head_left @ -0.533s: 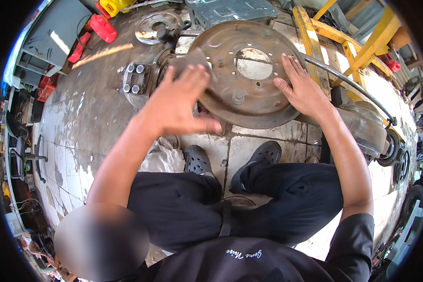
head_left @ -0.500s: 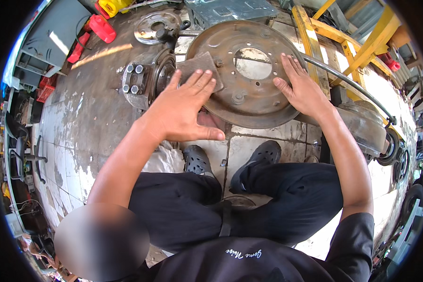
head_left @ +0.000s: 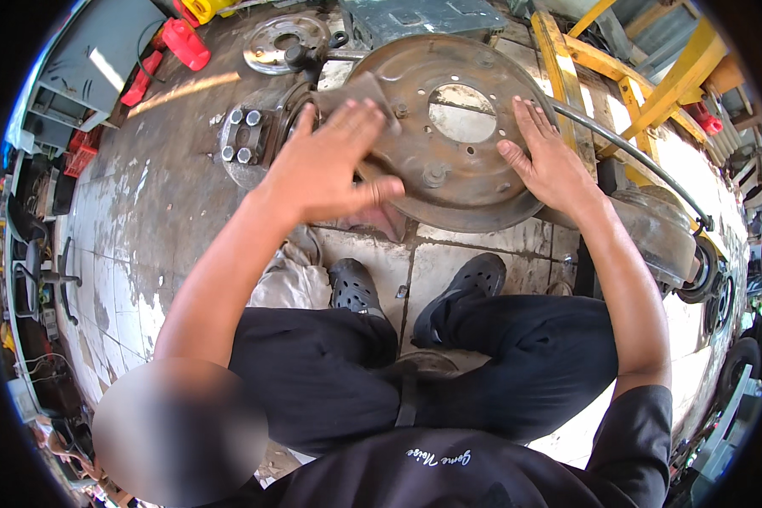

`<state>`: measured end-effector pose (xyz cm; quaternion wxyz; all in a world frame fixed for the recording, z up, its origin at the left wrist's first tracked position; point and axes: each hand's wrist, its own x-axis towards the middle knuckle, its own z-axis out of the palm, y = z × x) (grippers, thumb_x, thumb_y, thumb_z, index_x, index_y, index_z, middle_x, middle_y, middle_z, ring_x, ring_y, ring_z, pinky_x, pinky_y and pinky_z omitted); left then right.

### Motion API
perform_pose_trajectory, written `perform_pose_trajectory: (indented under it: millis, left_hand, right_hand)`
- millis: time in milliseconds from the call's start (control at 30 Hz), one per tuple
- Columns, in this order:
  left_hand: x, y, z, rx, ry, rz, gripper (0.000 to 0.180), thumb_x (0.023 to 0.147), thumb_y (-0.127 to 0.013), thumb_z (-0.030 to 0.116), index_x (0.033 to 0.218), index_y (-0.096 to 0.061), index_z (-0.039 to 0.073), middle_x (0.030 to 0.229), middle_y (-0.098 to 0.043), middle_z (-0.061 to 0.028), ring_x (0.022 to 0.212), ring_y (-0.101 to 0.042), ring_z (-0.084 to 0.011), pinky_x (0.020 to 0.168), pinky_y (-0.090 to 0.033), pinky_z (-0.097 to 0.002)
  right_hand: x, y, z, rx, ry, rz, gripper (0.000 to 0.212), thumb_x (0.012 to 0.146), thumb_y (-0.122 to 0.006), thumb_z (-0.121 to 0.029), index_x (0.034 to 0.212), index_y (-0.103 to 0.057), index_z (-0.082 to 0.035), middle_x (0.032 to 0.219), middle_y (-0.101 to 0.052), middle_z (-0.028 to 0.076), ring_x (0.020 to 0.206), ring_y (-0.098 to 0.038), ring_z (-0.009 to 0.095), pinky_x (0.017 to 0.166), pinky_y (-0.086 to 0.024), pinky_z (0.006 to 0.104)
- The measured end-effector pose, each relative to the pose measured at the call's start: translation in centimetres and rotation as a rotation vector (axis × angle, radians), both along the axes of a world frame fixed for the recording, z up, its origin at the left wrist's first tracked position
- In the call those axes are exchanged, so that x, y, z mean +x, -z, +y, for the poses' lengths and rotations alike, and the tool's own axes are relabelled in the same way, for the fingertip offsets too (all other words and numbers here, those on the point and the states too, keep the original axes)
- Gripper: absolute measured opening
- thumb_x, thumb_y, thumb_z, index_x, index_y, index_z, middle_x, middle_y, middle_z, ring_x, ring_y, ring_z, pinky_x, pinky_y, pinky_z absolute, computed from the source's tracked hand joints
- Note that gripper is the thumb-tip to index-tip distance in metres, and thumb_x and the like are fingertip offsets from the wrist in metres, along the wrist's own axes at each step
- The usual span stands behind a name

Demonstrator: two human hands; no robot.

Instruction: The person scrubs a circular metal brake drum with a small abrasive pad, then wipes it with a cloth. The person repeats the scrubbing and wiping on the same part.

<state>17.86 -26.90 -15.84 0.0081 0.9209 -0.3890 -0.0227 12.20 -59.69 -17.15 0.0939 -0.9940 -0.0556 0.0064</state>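
Note:
A large round metal plate (head_left: pixel 438 190), brown and worn, stands tilted in front of me, with a big centre hole and several small bolt holes. Over its left side, my left hand (head_left: pixel 330 161) is spread flat on a brownish square of abrasive sheet (head_left: pixel 371 91), thumb held out; motion blurs the fingers. The sheet is pressed under the fingers and partly hidden by them. On the plate's right side rests my right hand (head_left: pixel 550 165), fingers stretched out along the surface. Left of the plate sits a metal axle part (head_left: pixel 244 140) with several bright bolt heads.
A smaller metal disc (head_left: pixel 273 52) lies on the floor at the far left. Behind the plate is a grey-green case (head_left: pixel 423 19). A yellow frame (head_left: pixel 559 63) stands at the far right, near a long metal bar (head_left: pixel 626 140). A pale cloth (head_left: pixel 289 275) lies by my left shoe.
My left hand and the abrasive sheet have shifted slightly up and to the left over the plate. The plate has moved a little rightward in view. My right hand keeps its place on it.

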Motion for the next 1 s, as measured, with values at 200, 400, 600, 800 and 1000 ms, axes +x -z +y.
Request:
perform_pose_trajectory:
  millis: [200, 400, 600, 800, 1000]
  left_hand:
    - [0.2, 0.1, -0.7, 0.01, 0.03, 0.009, 0.101, 0.092, -0.036, 0.077, 0.153, -0.029, -0.003, 0.161, -0.027, -0.0194, 0.151, -0.021, -0.0327, 0.122, -0.012, -0.0565]
    - [1.5, 0.5, -1.1, -0.011, 0.011, -0.034, 0.103, 0.09, -0.04, 0.078, 0.152, -0.03, -0.003, 0.16, -0.028, -0.0194, 0.15, -0.022, -0.0338, 0.121, -0.016, -0.0571]
    - [1.8, 0.3, -2.2, -0.004, -0.024, -0.077, 0.099, 0.09, -0.042, 0.076, 0.153, -0.031, -0.001, 0.161, -0.028, -0.018, 0.15, -0.023, -0.0335, 0.121, -0.015, -0.058]
    - [1.8, 0.3, -0.8, 0.004, 0.097, -0.007, 0.102, 0.089, -0.042, 0.077, 0.153, -0.03, 0.0, 0.162, -0.025, -0.0164, 0.151, -0.02, -0.0323, 0.122, -0.012, -0.0571]
    - [2.7, 1.0, -2.2, -0.017, 0.042, -0.117, 0.102, 0.088, -0.041, 0.078, 0.154, -0.03, 0.0, 0.161, -0.029, -0.0141, 0.151, -0.022, -0.0308, 0.122, -0.013, -0.0583]
  right_hand:
    - [-0.1, 0.5, -0.6, -0.014, -0.011, -0.016, 0.082, 0.101, -0.035, -0.061, 0.157, -0.019, -0.003, 0.158, -0.027, 0.026, 0.149, -0.023, 0.039, 0.122, -0.023, 0.0471]
    - [0.1, 0.2, -0.2, -0.002, -0.021, -0.017, 0.082, 0.101, -0.035, -0.061, 0.157, -0.019, -0.003, 0.158, -0.027, 0.025, 0.149, -0.023, 0.039, 0.121, -0.024, 0.0472]
    - [0.3, 0.2, 0.5, -0.025, 0.022, -0.017, 0.08, 0.102, -0.036, -0.06, 0.157, -0.02, -0.004, 0.159, -0.027, 0.024, 0.149, -0.023, 0.039, 0.121, -0.024, 0.046]
    - [0.3, 0.2, -1.1, 0.045, -0.021, -0.022, 0.079, 0.102, -0.036, -0.059, 0.157, -0.02, -0.004, 0.159, -0.028, 0.024, 0.149, -0.023, 0.039, 0.121, -0.024, 0.0457]
    - [0.5, 0.3, 0.4, -0.008, 0.023, -0.014, 0.079, 0.102, -0.037, -0.058, 0.157, -0.02, -0.003, 0.159, -0.027, 0.025, 0.15, -0.022, 0.038, 0.122, -0.024, 0.0452]
